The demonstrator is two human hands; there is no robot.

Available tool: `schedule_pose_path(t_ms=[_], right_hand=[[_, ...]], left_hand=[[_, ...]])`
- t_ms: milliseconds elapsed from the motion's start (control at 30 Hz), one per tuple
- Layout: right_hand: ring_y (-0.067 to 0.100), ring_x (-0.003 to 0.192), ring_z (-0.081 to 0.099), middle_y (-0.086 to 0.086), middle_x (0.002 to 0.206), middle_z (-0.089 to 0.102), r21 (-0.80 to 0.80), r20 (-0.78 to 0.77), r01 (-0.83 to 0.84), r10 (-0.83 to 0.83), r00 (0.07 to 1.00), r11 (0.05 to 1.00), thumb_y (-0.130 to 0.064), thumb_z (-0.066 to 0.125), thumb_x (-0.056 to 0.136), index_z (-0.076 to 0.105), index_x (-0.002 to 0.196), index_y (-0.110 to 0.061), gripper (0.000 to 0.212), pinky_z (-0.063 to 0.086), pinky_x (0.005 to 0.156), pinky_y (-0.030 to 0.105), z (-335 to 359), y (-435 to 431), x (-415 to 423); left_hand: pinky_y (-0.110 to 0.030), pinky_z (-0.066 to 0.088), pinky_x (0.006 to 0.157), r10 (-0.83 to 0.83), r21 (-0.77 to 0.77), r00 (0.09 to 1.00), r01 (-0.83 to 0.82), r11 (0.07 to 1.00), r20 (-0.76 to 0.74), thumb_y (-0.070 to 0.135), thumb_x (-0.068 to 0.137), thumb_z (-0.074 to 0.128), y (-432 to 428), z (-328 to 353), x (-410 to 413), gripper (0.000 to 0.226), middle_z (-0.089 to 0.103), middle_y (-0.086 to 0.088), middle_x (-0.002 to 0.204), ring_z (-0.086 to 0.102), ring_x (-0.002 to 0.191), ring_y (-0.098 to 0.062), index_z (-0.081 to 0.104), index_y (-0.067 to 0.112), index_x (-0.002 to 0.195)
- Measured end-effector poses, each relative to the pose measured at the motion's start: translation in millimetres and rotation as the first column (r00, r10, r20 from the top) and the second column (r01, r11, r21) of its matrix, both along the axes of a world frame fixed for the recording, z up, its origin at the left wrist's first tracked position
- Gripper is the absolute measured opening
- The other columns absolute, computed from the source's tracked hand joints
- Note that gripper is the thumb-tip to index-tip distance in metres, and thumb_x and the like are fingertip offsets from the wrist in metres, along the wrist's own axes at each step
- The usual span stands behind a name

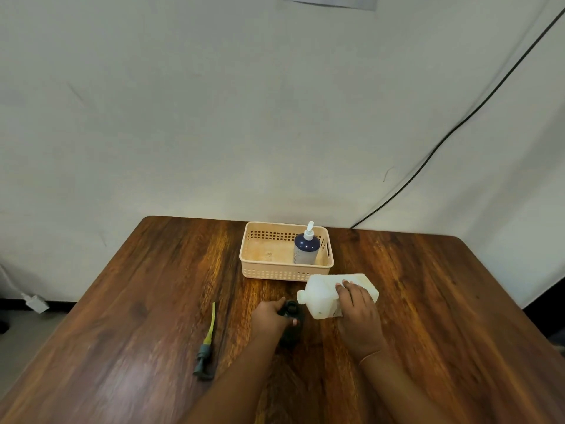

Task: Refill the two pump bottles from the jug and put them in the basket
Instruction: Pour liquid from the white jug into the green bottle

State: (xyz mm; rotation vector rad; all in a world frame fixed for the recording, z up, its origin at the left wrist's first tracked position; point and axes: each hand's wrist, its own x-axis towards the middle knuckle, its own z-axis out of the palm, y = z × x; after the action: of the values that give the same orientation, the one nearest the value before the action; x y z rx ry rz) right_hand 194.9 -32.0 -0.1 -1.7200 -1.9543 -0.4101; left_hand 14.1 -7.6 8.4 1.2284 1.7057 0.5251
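My right hand [357, 313] grips a white jug [324, 298], tipped on its side with its open spout pointing left over a dark bottle [292, 319]. My left hand [270, 316] holds that dark bottle upright near its open neck; its lower part is hidden by my hand. The bottle's dark pump head with a yellow-green tube [206, 344] lies on the wooden table [137, 301] to the left. A dark blue pump bottle with a white pump [306, 246] stands upright in the right half of a beige basket [260, 270] behind the jug.
The table's far edge meets a white wall. A black cable [458, 123] runs down the wall at the right. On the floor at the far left lies a white plug [35, 302].
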Motion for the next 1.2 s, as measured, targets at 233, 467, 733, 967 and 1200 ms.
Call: schedule_pose_path(t_ms=[233, 467, 733, 967, 1200], right_hand=[[0.028, 0.101, 0.057, 0.014, 0.103, 0.056, -0.251, -0.564, 0.192, -0.305, 0.768, 0.949, -0.020, 0.088, 0.057, 0.047, 0.101, -0.008, 0.062, 0.055, 0.069, 0.036, -18.4, -5.5, -5.8], [0.035, 0.112, 0.051, 0.019, 0.116, 0.050, -0.356, -0.733, 0.264, -0.443, 0.517, 0.896, -0.019, 0.089, 0.055, 0.041, 0.113, -0.004, 0.077, 0.051, 0.081, 0.042, -42.9, -9.1, 7.4], [0.036, 0.116, 0.049, 0.021, 0.120, 0.050, -0.407, -0.730, 0.255, -0.480, 0.487, 0.877, -0.018, 0.089, 0.055, 0.039, 0.116, -0.001, 0.080, 0.051, 0.084, 0.044, -53.2, -18.1, 7.0], [0.037, 0.116, 0.052, 0.022, 0.121, 0.053, -0.385, -0.738, 0.241, -0.454, 0.500, 0.891, -0.017, 0.089, 0.055, 0.041, 0.114, -0.002, 0.077, 0.053, 0.085, 0.045, -50.1, -20.1, 6.4], [0.042, 0.131, 0.035, 0.021, 0.143, 0.032, -0.423, -0.728, 0.296, -0.515, 0.452, 0.857, -0.037, 0.092, 0.044, 0.024, 0.137, -0.004, 0.120, 0.043, 0.098, 0.055, -46.7, -25.6, -3.0]], left_hand=[[-0.038, 0.044, 0.105, -0.003, 0.022, 1.000, 0.003, 1.000, -0.005, 0.016, 0.077, 0.074, -0.4, -1.0, -0.9, 0.064, 0.053, -0.002, 0.137, 0.047, 0.127, -0.022, 0.047, 0.017, 0.135], [-0.037, 0.046, 0.103, -0.027, 0.024, 1.000, 0.027, 0.999, 0.003, 0.016, 0.079, 0.071, -1.7, -0.4, -1.9, 0.064, 0.051, -0.003, 0.138, 0.047, 0.125, -0.021, 0.044, 0.018, 0.137], [-0.039, 0.046, 0.103, -0.033, 0.018, 0.999, 0.033, 0.999, 0.004, 0.016, 0.079, 0.072, -2.1, 1.3, -1.7, 0.064, 0.052, -0.004, 0.136, 0.048, 0.125, -0.021, 0.044, 0.017, 0.137], [-0.039, 0.045, 0.104, -0.020, 0.027, 1.000, 0.021, 0.999, -0.009, 0.016, 0.079, 0.072, -4.1, 1.1, -0.3, 0.064, 0.051, -0.002, 0.138, 0.047, 0.126, -0.021, 0.045, 0.017, 0.137], [-0.039, 0.045, 0.104, -0.016, 0.048, 0.999, 0.017, 0.999, -0.033, 0.018, 0.084, 0.066, -11.0, -1.6, 2.8, 0.065, 0.045, -0.004, 0.142, 0.045, 0.127, -0.024, 0.036, 0.023, 0.142]])
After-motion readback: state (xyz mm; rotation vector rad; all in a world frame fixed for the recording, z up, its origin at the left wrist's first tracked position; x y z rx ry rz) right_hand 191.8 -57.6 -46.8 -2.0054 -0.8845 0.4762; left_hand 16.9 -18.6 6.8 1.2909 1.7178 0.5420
